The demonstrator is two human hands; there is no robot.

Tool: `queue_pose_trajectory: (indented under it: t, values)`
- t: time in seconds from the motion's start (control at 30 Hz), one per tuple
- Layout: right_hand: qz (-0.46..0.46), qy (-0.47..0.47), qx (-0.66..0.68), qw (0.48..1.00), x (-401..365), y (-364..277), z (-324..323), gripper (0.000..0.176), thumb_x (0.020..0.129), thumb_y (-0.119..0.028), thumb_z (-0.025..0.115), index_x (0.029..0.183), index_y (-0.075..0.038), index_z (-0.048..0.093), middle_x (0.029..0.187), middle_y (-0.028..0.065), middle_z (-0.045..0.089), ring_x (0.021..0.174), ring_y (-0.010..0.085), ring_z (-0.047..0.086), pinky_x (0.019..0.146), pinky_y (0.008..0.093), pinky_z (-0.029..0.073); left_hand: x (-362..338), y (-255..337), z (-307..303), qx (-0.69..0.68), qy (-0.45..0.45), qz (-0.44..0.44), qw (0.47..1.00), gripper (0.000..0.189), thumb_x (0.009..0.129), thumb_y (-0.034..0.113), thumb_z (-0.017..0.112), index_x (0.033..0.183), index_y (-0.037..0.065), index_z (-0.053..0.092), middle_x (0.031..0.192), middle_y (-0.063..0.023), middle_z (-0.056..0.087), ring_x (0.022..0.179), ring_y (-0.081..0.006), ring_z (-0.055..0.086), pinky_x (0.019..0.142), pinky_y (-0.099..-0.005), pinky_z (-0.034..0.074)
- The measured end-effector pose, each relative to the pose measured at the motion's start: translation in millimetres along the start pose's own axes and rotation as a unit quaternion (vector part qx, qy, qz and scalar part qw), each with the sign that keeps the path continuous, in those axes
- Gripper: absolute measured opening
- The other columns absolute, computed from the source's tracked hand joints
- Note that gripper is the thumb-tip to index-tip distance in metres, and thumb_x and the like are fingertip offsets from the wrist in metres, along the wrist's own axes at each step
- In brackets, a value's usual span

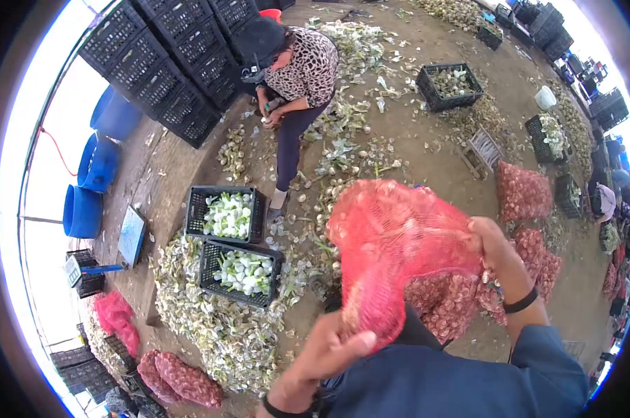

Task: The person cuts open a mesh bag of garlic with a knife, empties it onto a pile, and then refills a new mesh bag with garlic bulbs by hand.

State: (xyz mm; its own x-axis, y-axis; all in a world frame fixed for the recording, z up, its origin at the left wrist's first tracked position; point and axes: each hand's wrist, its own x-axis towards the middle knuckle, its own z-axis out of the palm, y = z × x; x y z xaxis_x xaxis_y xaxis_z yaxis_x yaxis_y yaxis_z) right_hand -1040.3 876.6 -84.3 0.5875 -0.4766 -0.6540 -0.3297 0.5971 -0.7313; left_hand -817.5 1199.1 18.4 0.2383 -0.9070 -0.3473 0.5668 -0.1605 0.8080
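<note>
A red mesh sack [398, 233] is held up in front of my body, bulging at its far end. My left hand [336, 348] grips a gathered, narrower part of it low and near me, fingers wrapped round the netting. At the sack's right end, my right hand [496, 244] is closed on the mesh. Pale shapes show through the netting. Behind and below it, full mesh sacks of bulbs [447, 303] rest on the floor beside my legs.
Another person [301, 76] sits ahead, handling a bulb. Two black crates of white-and-green trimmed pieces [228, 216] [244, 272] stand to the left by a heap of peelings [210, 327]. Stacked black crates [169, 63] and blue barrels [98, 164] line the far left.
</note>
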Motion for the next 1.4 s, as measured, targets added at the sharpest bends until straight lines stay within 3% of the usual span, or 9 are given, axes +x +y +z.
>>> queue_pose_trajectory:
  t: [0.13,0.23,0.3,0.6,0.8,1.0,1.07,1.3,1.4]
  values:
    - [0.044,0.172,-0.179,0.968,-23,127,-23,0.022,0.09,-0.019,0.051,0.093,0.0,0.063,0.084,0.0055,0.065,0.073,0.0141,0.062,0.065,0.0304,0.051,-50,-50,-2,-0.09,0.081,-0.169,0.978,0.038,0.089,0.028,0.067,0.111,-0.002,0.06,0.09,-0.0005,0.063,0.081,-0.0083,0.055,0.069,-0.0243,0.044]
    - [0.057,0.086,0.024,0.994,-77,82,4,0.021,0.09,-0.016,0.05,0.094,0.0,0.064,0.087,0.0044,0.065,0.075,0.013,0.06,0.07,0.0294,0.049,-110,-103,-41,0.092,0.093,-0.169,0.977,0.029,0.087,0.027,0.068,0.1,0.001,0.062,0.077,-0.0013,0.062,0.068,-0.0084,0.055,0.058,-0.0251,0.043]
    - [0.041,0.026,-0.201,0.978,-84,129,-23,0.033,0.091,-0.018,0.047,0.11,0.003,0.065,0.102,0.0127,0.07,0.081,0.0201,0.067,0.072,0.0324,0.054,-124,-114,-42,-0.02,0.195,-0.294,0.935,0.022,0.085,0.025,0.069,0.089,0.005,0.06,0.066,0.0001,0.056,0.054,-0.0075,0.049,0.048,-0.0253,0.037]
    - [0.218,0.178,0.035,0.959,-28,159,-4,0.022,0.087,-0.018,0.053,0.079,-0.002,0.066,0.072,0.0063,0.066,0.063,0.0185,0.063,0.049,0.0342,0.049,-53,-160,-72,-0.02,0.217,-0.274,0.937,0.02,0.085,0.026,0.064,0.087,0.007,0.057,0.065,0.0025,0.053,0.049,-0.0067,0.045,0.044,-0.0233,0.034]
    - [0.095,0.053,-0.101,0.989,-20,59,9,0.022,0.086,-0.018,0.055,0.079,-0.001,0.066,0.074,0.0063,0.066,0.063,0.0166,0.062,0.054,0.0292,0.049,-15,-39,-23,-0.065,0.051,-0.065,0.994,0.032,0.089,0.026,0.062,0.11,0.001,0.062,0.079,0.0033,0.059,0.061,-0.0063,0.048,0.052,-0.0227,0.039]
    - [-0.041,0.046,0.064,0.996,-66,-73,68,0.029,0.089,-0.027,0.05,0.082,-0.002,0.064,0.073,0.0083,0.065,0.057,0.0183,0.059,0.049,0.0278,0.046,-5,34,40,0.187,-0.099,0.25,0.945,0.02,0.086,0.016,0.064,0.097,0.0,0.061,0.073,-0.01,0.061,0.058,-0.0229,0.056,0.056,-0.0347,0.042]
    - [-0.033,-0.004,0.02,0.999,-47,-44,30,0.031,0.09,-0.029,0.049,0.085,-0.002,0.063,0.079,0.0091,0.066,0.064,0.0179,0.061,0.054,0.0284,0.049,-5,25,49,0.129,-0.051,0.311,0.94,0.032,0.085,0.022,0.067,0.068,0.004,0.047,0.057,-0.0121,0.042,0.052,-0.0293,0.046,0.049,-0.0414,0.033]
    - [0.091,0.052,-0.026,0.994,-106,74,73,0.026,0.09,-0.013,0.045,0.103,-0.001,0.063,0.09,0.006,0.067,0.08,0.0181,0.064,0.076,0.0344,0.052,-88,-62,-10,0.044,-0.077,0.02,0.996,0.025,0.09,0.027,0.063,0.096,0.003,0.062,0.071,-0.0008,0.054,0.065,-0.0094,0.047,0.059,-0.0304,0.041]
    - [0.117,0.045,-0.121,0.985,-113,91,22,0.023,0.091,-0.02,0.048,0.094,-0.005,0.065,0.078,0.0032,0.067,0.065,0.0143,0.062,0.057,0.0302,0.05,-96,-108,-22,0.035,0.005,-0.063,0.997,0.027,0.09,0.028,0.062,0.099,0.002,0.063,0.075,0.0,0.058,0.068,-0.0067,0.049,0.061,-0.0276,0.043]
